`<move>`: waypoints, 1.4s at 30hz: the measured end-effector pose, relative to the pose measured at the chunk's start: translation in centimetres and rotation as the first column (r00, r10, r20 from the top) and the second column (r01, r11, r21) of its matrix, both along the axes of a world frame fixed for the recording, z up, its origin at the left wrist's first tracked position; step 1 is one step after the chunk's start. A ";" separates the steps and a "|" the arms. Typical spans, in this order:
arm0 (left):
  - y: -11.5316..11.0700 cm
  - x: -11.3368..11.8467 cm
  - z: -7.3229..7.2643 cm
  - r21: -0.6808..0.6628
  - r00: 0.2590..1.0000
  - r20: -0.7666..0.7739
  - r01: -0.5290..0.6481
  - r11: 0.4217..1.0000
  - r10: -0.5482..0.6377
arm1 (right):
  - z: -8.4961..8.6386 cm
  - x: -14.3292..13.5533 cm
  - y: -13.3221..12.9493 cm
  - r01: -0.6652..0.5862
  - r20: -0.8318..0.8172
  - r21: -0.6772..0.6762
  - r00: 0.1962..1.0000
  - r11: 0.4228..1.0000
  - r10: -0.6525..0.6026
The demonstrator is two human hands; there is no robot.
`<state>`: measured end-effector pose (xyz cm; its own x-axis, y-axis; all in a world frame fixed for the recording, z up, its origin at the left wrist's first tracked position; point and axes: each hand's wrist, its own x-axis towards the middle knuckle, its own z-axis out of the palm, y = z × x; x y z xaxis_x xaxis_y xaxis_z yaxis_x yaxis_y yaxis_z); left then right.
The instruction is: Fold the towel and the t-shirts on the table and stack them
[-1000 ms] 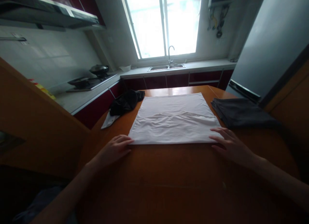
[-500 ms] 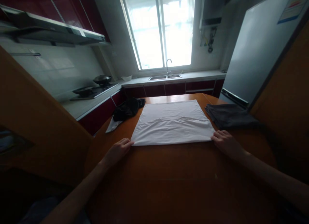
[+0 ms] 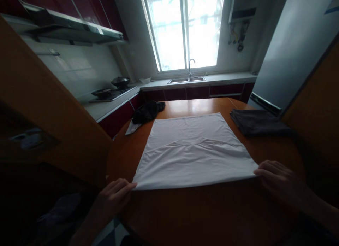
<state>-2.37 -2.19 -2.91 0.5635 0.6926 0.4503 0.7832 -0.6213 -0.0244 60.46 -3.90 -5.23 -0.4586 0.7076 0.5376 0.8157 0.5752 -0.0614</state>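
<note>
A white folded garment, perhaps a T-shirt, lies spread on the wooden table, its upper layer wrinkled across the middle. My left hand pinches its near left corner between thumb and fingers. At the near right corner, my right hand grips the cloth in the same way. The near edge is stretched nearly straight between both hands and looks slightly raised, though its exact height is hard to judge.
A black cloth bundle with a white piece under it lies at the table's far left. Dark grey folded cloth rests at the far right. Beyond stand a counter with a sink, a stove with pans and a fridge.
Both hands have drawn the garment's near edge toward me, and the whole garment has slid closer. My hands still hold the two near corners. The camera view has shifted slightly.
</note>
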 end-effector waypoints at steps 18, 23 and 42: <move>2.1 1.3 0.7 -0.393 0.790 0.360 -0.354 0.849 0.496 | -1.3 2.5 5.3 0.157 -0.292 -0.303 0.924 0.940 -0.248; 6.8 2.9 -0.7 -0.437 0.771 0.335 -0.382 0.814 0.541 | -2.0 1.9 9.9 0.246 -0.235 -0.404 0.903 0.881 -0.360; 8.1 3.4 -2.1 -0.458 0.780 0.356 -0.334 0.824 0.515 | 0.1 0.4 12.5 0.111 -0.205 -0.628 0.931 0.770 -0.302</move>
